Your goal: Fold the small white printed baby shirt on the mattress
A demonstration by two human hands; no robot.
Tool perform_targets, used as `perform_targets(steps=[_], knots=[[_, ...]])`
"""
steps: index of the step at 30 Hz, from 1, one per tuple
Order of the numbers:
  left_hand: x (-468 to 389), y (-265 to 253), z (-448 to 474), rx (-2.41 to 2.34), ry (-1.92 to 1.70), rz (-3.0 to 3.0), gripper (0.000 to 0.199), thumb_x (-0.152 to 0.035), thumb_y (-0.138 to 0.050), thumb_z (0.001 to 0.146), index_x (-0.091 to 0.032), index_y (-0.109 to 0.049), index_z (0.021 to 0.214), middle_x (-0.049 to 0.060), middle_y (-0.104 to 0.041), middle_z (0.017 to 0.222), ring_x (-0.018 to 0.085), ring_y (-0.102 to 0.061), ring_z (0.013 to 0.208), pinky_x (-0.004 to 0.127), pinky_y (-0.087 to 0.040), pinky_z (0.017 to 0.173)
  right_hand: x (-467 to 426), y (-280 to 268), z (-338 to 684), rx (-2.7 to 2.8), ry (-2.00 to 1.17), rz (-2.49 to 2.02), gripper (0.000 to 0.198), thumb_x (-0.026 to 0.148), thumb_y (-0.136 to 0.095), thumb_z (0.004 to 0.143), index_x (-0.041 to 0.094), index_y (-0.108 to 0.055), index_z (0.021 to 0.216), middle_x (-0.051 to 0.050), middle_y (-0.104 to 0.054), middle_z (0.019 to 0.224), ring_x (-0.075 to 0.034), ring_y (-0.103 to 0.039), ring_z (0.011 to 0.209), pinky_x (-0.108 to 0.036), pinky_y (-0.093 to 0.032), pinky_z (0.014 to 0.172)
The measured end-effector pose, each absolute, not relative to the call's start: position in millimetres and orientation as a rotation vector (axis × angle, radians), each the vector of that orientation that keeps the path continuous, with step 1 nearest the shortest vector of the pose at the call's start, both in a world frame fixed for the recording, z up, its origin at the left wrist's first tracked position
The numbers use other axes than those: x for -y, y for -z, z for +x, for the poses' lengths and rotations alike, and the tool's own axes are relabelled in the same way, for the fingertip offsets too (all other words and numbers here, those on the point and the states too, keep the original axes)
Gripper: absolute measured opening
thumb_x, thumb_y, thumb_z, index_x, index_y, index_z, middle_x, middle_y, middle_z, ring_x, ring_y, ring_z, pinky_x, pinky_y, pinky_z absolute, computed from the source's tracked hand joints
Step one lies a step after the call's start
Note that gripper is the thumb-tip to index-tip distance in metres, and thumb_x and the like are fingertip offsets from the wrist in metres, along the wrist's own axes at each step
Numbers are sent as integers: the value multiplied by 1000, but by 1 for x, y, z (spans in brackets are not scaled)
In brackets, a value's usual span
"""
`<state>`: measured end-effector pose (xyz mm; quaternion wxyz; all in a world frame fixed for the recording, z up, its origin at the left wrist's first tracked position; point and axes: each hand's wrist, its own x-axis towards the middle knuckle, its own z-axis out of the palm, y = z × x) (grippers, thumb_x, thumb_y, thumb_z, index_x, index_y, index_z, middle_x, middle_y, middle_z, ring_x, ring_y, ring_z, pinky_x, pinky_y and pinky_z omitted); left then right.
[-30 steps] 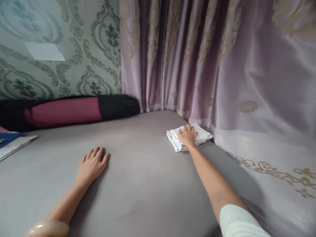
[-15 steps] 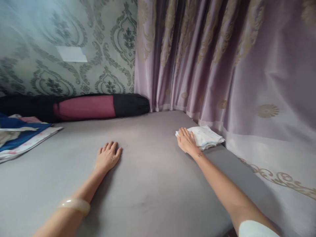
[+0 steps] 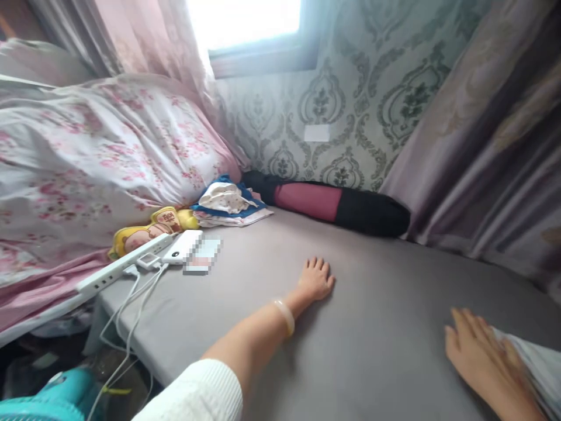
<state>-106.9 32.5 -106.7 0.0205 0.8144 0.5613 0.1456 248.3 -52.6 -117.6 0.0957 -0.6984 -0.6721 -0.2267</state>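
My left hand (image 3: 316,279) lies palm down on the grey bedsheet (image 3: 363,327), fingers apart, with nothing in it. A pale bangle (image 3: 284,317) circles that wrist. At the lower right, my right hand (image 3: 475,351) is slightly blurred, its fingers stretched out and the thumb apart. It is against the near side of a folded white cloth (image 3: 541,365), which the frame's right edge cuts off. Whether the palm presses on the cloth or the sheet, I cannot tell.
A black and maroon long bundle (image 3: 309,204) lies along the wall. Left of it are folded clothes (image 3: 230,202), a yellow plush-looking item (image 3: 153,231), a white power bank (image 3: 184,245), a pixelated phone-like object (image 3: 204,257) and a power strip (image 3: 125,266). White cables (image 3: 138,304) hang over the edge near a turquoise fan-like object (image 3: 56,397).
The view has swung left, bringing in the window, floral bedding and power strip. The white cloth has shifted to the right edge of view. My left hand still rests on the sheet.
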Motion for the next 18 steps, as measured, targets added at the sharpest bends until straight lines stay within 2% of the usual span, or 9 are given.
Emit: perform_targets(steps=[4, 7, 9, 12, 15, 18], knots=[[-30, 108, -107, -1732, -458, 2526, 55, -47, -24, 96, -13, -45, 134, 17, -43, 143, 31, -34, 133, 49, -27, 109, 36, 127, 161, 2094, 287, -2209, 63, 34, -16, 92, 5, -46, 139, -17, -43, 146, -31, -38, 135, -51, -36, 103], [-34, 105, -110, -1684, -502, 2503, 51, -47, -32, 94, -14, -52, 128, 16, -49, 137, 30, -38, 130, 49, -29, 108, 26, 128, 96, 2165, 127, -2245, 61, 32, -16, 93, 7, -38, 145, -14, -33, 152, -28, -31, 140, -50, -31, 108], [-42, 100, -116, -1595, -557, 2363, 44, -44, -44, 89, -17, -58, 121, 13, -54, 134, 30, -42, 128, 48, -31, 108, 23, 125, 57, 2229, 87, -2223, 60, 31, -16, 94, 10, -37, 146, -13, -30, 153, -27, -29, 141, -53, -27, 110], [-62, 91, -132, -1484, -665, 2060, 36, -34, -55, 82, -20, -65, 113, 9, -64, 123, 25, -54, 117, 41, -39, 103, 25, 118, 11, 2307, 36, -2160, 58, 31, -17, 95, 13, -36, 147, -13, -28, 154, -26, -27, 142, -57, -24, 110], [-85, 85, -159, -1536, -837, 1863, 33, -24, -45, 86, -16, -68, 110, 8, -71, 109, 18, -63, 101, 29, -48, 91, 31, 111, -23, 2358, -21, -2063, 58, 33, -17, 96, 12, -35, 147, -14, -26, 155, -27, -26, 142, -59, -23, 109], [-101, 85, -197, -1650, -1018, 1671, 34, -19, -42, 86, -11, -70, 104, 11, -72, 101, 18, -65, 94, 28, -49, 85, 37, 108, -42, 2336, -18, -2027, 59, 34, -17, 96, 11, -35, 147, -15, -27, 154, -29, -26, 142, -59, -22, 109]])
